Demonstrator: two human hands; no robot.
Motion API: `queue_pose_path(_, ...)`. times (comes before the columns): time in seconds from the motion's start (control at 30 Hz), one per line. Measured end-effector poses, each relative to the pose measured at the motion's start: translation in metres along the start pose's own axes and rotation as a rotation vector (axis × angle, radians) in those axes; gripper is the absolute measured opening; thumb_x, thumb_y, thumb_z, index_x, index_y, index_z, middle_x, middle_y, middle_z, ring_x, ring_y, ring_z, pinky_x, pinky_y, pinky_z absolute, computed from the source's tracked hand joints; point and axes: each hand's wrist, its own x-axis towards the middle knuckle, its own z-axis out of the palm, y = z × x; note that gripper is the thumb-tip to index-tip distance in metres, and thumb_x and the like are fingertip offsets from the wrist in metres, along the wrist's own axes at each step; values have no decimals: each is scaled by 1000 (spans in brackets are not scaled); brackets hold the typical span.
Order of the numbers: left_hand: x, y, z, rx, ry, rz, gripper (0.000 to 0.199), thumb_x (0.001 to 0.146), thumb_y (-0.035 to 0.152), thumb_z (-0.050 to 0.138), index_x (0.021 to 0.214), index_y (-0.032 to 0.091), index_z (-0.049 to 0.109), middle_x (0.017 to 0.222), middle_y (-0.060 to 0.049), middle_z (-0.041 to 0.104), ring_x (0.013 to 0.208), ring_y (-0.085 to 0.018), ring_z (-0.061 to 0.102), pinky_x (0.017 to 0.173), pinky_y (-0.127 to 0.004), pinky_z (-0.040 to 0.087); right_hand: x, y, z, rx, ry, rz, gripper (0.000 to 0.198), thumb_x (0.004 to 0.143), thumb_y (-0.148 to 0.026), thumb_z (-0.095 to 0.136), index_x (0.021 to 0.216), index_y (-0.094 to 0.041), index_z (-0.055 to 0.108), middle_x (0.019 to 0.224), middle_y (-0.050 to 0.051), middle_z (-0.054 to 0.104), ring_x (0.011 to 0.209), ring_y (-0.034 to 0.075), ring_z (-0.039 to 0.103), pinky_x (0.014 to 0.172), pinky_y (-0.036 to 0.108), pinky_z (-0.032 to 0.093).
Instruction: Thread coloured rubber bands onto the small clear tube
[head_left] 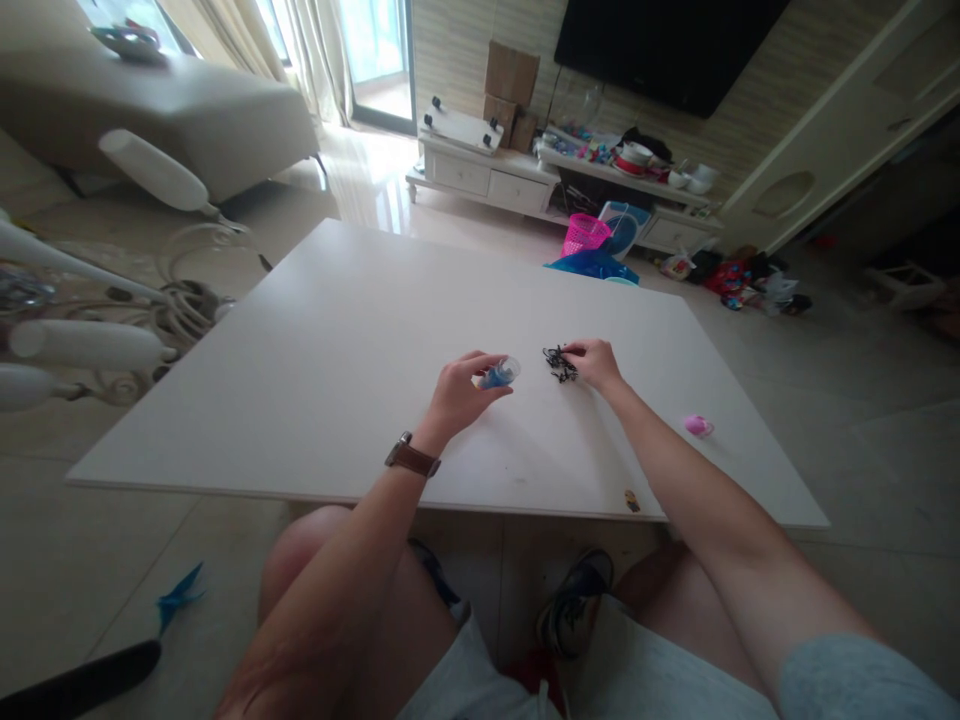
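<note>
My left hand point(469, 392) is wrapped round a small clear cup point(508, 370) with a blue tint, tilted so its round mouth faces up and to the right. What lies inside it is too small to tell. Pinched fingers of my right hand point(594, 361) touch a little heap of thin, curly black pieces point(561, 366) on the white table point(375, 330). Whether a single piece is between those fingertips is hard to see. To the right of my right forearm lies a small pink object point(697, 426), perhaps a lid or tiny cup.
A small yellow-and-dark sticker-like piece point(632, 500) is near the table's front edge. Left of the table stand lamp arms with white shades point(154, 170). Beyond the far edge are a pink basket point(585, 234), a blue plastic bag point(592, 265) and a white cabinet point(480, 180).
</note>
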Motion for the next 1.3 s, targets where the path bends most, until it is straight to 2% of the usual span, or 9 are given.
queue_pose_path(0.17,2,-4,-1,235,-1,41,43,80,23,81,122,26,73,109,-5,72,101,-20,66,94,-35,54,-14,-34,-14,341,90,15,24,68,-35,85,83,-17,82,80,8,80,77,24,75,79,37,61)
queue_pose_path(0.43,2,-7,9,352,-85,89,49,86,26,76,134,28,66,116,-6,69,110,-22,61,100,-38,51,-57,-107,11,641,-55,-30,34,65,-48,90,80,-20,79,79,5,78,74,22,73,74,37,62)
queue_pose_path(0.6,0,-10,7,349,-94,92,50,86,26,75,135,27,65,114,-6,69,110,-22,61,100,-37,51,-66,-120,21,539,-61,-115,32,73,-51,85,77,-21,77,80,6,76,76,22,72,75,38,61)
queue_pose_path(0.77,1,-15,3,360,-105,69,50,84,25,77,133,30,67,113,-5,69,108,-23,61,97,-38,52,-64,-122,10,261,-143,-412,20,89,-39,71,84,-23,81,94,7,74,85,21,70,77,37,59)
queue_pose_path(0.83,3,-16,2,347,-98,47,49,83,23,78,131,30,69,112,-5,70,107,-23,62,97,-38,52,-63,-121,8,213,-204,-464,18,91,-31,65,90,-23,81,96,7,75,88,21,70,81,38,58)
queue_pose_path(0.93,4,-16,2,309,-119,29,49,81,21,79,129,30,70,112,-4,71,107,-23,62,97,-38,53,-62,-119,10,193,-173,-443,16,88,-21,63,87,-23,79,92,6,76,89,22,70,84,38,57)
queue_pose_path(1.07,5,-13,3,283,-149,31,50,80,19,80,127,30,71,112,-4,71,108,-24,63,97,-38,53,-63,-119,19,285,-107,-319,2,80,-22,67,80,-22,69,80,2,72,78,19,68,74,33,56)
queue_pose_path(1.17,5,-14,3,274,-145,49,51,79,19,80,127,32,71,111,-4,71,108,-23,63,97,-37,53,-60,-123,25,335,-59,-305,9,76,-23,70,80,-22,62,81,0,68,72,17,66,68,30,54)
queue_pose_path(1.3,6,-17,3,275,-138,52,52,80,20,80,129,32,70,111,-4,71,107,-23,63,96,-37,52,-55,-126,26,200,3,-322,12,74,-28,73,72,-21,63,83,2,66,72,17,62,67,31,52)
